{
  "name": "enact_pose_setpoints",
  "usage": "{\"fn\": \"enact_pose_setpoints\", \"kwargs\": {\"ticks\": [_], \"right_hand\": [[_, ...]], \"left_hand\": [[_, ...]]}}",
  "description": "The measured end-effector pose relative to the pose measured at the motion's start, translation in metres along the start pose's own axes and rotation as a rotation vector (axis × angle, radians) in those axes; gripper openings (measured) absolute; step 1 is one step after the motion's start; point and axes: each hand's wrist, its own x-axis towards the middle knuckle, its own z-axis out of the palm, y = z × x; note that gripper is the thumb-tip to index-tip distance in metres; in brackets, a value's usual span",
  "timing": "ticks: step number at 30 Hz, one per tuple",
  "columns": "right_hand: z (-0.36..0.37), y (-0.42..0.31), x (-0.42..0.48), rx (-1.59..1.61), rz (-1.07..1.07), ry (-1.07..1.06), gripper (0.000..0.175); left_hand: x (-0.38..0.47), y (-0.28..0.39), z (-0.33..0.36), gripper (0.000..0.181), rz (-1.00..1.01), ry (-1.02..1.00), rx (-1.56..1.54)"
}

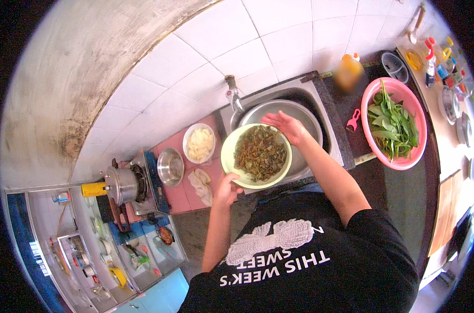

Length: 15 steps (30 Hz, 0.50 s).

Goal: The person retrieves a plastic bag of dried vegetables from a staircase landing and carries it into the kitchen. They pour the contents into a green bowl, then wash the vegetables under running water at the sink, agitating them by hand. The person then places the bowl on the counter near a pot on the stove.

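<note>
A pale green bowl (228,150) of dark, wilted or dried leaves and stems (260,153) is tilted in front of me, over the near left edge of the steel sink (331,135). My left hand (226,189) grips its lower left rim, thumb on top. Flat and with fingers stretched out, my right hand (286,127) is at the bowl's upper right rim, its palm facing up; whether it bears weight I cannot tell. Behind the bowl, a large steel basin (313,117) sits in the sink, partly hidden. The faucet (234,98) stands at the sink's back left.
Left on pink tiles are a white bowl (185,143) of pale pieces, a steel bowl (170,167), a cloth (201,186) and a pressure cooker (121,184) on a stove. At right are a pink peeler (353,120) and a pink basin (365,113) of green leaves.
</note>
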Motion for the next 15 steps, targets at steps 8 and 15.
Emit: {"fn": "enact_pose_setpoints", "kwargs": {"ticks": [8,15], "right_hand": [[-0.006,0.006,-0.004,-0.025,-0.023,0.046,0.049],[-0.01,0.006,-0.01,-0.044,-0.038,0.093,0.047]], "left_hand": [[-0.004,0.005,0.0,0.033,-0.095,-0.05,0.061],[-0.001,0.005,0.006,0.033,-0.041,-0.067,0.09]]}}
